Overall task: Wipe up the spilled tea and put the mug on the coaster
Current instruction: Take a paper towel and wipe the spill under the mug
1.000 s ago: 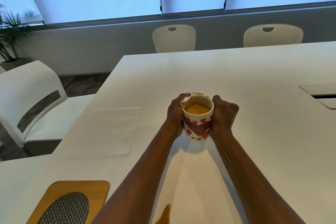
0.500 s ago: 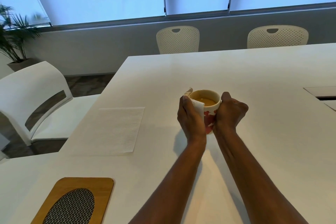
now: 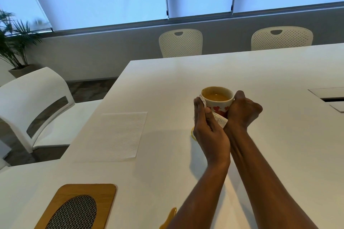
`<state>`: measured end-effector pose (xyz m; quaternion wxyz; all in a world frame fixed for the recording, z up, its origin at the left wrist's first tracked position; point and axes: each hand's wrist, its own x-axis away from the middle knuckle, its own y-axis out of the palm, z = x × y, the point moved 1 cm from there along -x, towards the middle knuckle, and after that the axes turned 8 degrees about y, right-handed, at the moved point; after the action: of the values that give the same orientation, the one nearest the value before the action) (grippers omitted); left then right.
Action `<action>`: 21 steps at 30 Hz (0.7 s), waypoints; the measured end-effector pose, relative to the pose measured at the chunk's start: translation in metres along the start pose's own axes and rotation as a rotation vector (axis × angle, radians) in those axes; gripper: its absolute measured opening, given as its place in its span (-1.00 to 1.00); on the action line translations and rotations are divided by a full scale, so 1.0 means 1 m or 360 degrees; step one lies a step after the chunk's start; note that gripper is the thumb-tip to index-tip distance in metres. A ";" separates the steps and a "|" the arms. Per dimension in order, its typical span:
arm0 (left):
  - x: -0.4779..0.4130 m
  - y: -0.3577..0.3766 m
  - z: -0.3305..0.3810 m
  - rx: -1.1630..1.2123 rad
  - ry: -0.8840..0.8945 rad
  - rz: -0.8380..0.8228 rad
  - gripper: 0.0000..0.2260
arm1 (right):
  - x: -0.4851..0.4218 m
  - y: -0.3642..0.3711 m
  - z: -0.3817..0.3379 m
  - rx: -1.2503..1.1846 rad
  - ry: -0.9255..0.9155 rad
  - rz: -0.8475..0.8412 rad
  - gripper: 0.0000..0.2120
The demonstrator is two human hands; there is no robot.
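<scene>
Watching through the head camera, I see the mug point(image 3: 217, 98), white with red hearts and nearly full of tea, out in the middle of the bench point(image 3: 279, 80), well apart from the coaster point(image 3: 74, 208) at the near left. The right hand point(image 3: 242, 111) has its fingers curled round the mug's right side. The left hand point(image 3: 206, 132) presses a tissue point(image 3: 220, 121) against the mug's left side, thumb over the paper. The mug's base is hidden, so I cannot tell whether it rests on the bench. A small tea puddle point(image 3: 192, 133) lies just left of the left hand, and a second puddle point(image 3: 168, 217) sits at the near edge beside the left forearm. My worry is the fill level: any tilt while rubbing the wall could slop more tea over. That forearm could also drag through the second puddle and smear it. A napkin point(image 3: 119, 135) lies flat further left.
</scene>
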<state>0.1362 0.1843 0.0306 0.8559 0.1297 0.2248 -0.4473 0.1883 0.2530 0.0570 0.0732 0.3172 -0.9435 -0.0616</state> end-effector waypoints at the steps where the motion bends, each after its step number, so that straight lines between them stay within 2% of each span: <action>1: -0.002 -0.001 -0.002 -0.0029 0.0038 -0.0003 -0.61 | 0.000 0.001 0.000 -0.0011 -0.0003 -0.0010 -0.69; 7: -0.016 0.003 -0.017 -0.0084 0.0158 -0.0082 -0.64 | 0.008 0.002 -0.001 -0.0048 -0.0022 -0.0072 -0.63; 12: -0.025 0.008 -0.025 -0.0013 0.0198 0.0006 -0.69 | 0.010 0.005 0.000 -0.0079 -0.0063 -0.0139 -0.63; 15: -0.033 0.011 -0.028 0.0014 0.0002 0.0059 -0.71 | 0.010 0.006 0.001 -0.0087 -0.0076 -0.0158 -0.63; 17: -0.040 0.010 -0.031 0.0085 -0.0126 0.0013 -0.48 | 0.009 0.005 0.002 -0.0111 -0.0097 -0.0150 -0.62; 18: -0.043 0.009 -0.031 0.0210 -0.0279 -0.0053 -0.40 | 0.008 0.005 0.002 -0.0124 -0.0101 -0.0146 -0.61; 20: -0.051 0.007 -0.030 0.0379 -0.0564 -0.0185 -0.51 | 0.007 0.005 0.001 -0.0128 -0.0103 -0.0142 -0.61; 21: -0.056 0.006 -0.030 0.0336 -0.0592 -0.0226 -0.57 | 0.006 0.005 0.001 -0.0122 -0.0110 -0.0139 -0.61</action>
<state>0.1053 0.2396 0.0328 0.8306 0.1176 0.0235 -0.5438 0.1802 0.2532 0.0573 0.0498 0.3528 -0.9277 -0.1118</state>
